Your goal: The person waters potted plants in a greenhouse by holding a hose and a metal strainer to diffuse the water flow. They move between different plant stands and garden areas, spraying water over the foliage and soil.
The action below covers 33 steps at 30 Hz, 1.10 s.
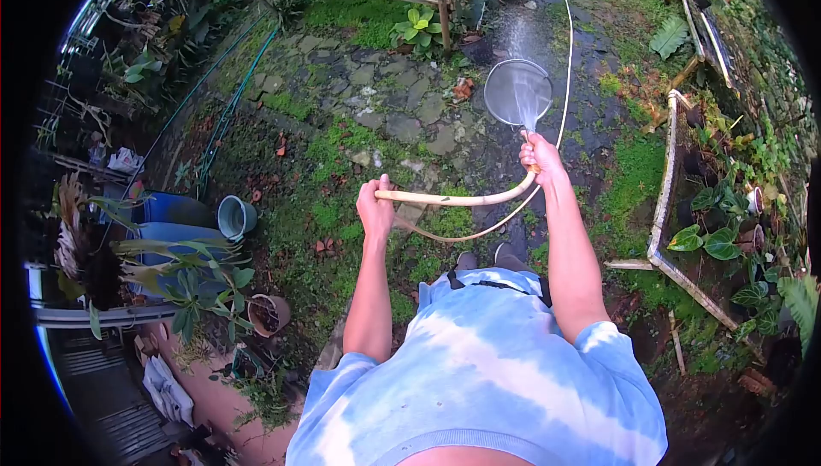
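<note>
My right hand [540, 156], fingers closed, grips the end of a cream-coloured garden hose [462, 200] and what looks like the handle of a round mesh strainer [505, 98]. Water [527, 105] shoots from the hose end into the strainer, and spray comes out beyond its far rim. Further back along the same hose, my left hand [375, 207] is wrapped around it. Between my hands the hose sags in a shallow curve, and past my left hand it loops back below. My fingers partly hide the strainer's handle and the hose's mouth.
Mossy stone paving [402, 115] spreads ahead, crossed by the hose's far stretch [568, 47]. To the left are blue barrels [175, 239], a grey-green bucket [236, 218] and a plant pot [268, 314]. A low bamboo-like frame [665, 184] edges potted plants [720, 242] on the right.
</note>
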Motion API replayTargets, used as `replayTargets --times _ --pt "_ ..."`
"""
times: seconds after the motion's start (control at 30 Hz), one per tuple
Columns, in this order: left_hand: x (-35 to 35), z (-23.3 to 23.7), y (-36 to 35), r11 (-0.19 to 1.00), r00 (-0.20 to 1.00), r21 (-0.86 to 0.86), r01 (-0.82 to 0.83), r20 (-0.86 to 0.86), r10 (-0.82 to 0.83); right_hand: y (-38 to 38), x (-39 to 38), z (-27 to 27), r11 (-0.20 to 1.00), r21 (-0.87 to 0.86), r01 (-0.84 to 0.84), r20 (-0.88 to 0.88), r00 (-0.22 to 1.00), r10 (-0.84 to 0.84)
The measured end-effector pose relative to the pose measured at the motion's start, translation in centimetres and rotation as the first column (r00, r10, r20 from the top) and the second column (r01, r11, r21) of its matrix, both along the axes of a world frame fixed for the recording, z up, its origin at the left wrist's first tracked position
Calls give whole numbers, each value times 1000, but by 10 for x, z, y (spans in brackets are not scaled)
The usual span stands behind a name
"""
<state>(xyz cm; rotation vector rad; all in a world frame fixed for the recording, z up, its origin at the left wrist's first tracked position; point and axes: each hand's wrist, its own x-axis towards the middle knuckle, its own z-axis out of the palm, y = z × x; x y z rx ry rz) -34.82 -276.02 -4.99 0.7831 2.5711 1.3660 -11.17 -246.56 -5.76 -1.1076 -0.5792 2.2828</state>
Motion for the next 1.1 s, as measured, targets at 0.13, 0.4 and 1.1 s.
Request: replayTargets --times 0.13,0.4,1.1 --pt "-31 54 20 994 985 104 -31 -163 48 7 -26 -2 988 -20 154 -16 988 -154" --pt "-4 15 31 984 977 -76 163 -127 -171 62 -34 -8 990 78 121 9 992 -122" --pt "40 4 83 987 987 -162 -4 -159 -22 118 -50 -28 983 185 -13 93 996 -5"
